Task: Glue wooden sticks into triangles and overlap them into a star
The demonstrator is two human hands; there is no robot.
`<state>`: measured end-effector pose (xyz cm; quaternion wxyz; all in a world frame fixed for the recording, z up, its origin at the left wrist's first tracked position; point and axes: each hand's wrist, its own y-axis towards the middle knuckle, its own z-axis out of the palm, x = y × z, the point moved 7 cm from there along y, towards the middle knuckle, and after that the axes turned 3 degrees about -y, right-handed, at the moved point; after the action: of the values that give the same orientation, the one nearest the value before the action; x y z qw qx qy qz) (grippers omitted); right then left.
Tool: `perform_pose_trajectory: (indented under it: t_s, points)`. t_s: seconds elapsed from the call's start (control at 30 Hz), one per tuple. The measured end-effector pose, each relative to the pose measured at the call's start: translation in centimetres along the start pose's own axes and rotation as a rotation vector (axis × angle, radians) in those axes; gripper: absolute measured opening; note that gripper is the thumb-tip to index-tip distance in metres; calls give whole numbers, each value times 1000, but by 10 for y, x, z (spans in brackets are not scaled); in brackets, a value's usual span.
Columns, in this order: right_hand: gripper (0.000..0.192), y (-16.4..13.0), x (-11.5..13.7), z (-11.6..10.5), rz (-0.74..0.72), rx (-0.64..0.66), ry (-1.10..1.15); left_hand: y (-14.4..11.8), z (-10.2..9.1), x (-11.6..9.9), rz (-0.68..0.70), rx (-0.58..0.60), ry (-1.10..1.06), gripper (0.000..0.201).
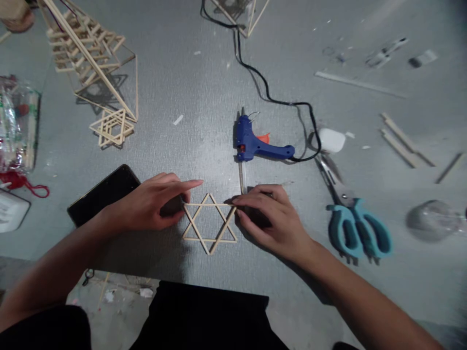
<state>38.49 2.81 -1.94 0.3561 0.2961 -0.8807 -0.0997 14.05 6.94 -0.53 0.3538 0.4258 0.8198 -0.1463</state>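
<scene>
A six-pointed star of thin wooden sticks [194, 227] lies flat on the grey table in front of me. My left hand [153, 200] is at its upper left corner, thumb and bent fingers closing on the tip while the index finger stretches out above it. On the opposite side, my right hand [274, 216] pinches the star's upper right corner between thumb and fingertips. Beyond the star lies a blue glue gun [247, 138] with an orange trigger, on its side. A glue stick [241, 176] comes out of its back end towards my right hand.
A black phone [104, 194] lies beside my left forearm. Smaller stacked stick stars [113, 127] and a stick framework [87, 53] stand at the upper left. To the right are teal-handled scissors [350, 218], a white case [331, 140] and loose sticks [399, 141]. A black cord [262, 80] runs across the table.
</scene>
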Motion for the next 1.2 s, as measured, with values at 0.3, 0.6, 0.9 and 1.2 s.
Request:
perform_pose_trajectory:
  t_s: [0.3, 0.6, 0.9, 1.2]
  points:
    - [37, 1, 1, -1, -3, -5, -9, 0, -2, -1, -16, 3, -7, 75]
    - [35, 2, 1, 0, -7, -1, 3, 1, 0, 1, -32, 3, -11, 73]
    - [34, 1, 0, 0, -1, 2, -4, 0, 0, 1, -37, 11, -3, 72]
    - [35, 1, 0, 0, 2, 5, -3, -1, 0, 1, -40, 1, -13, 74]
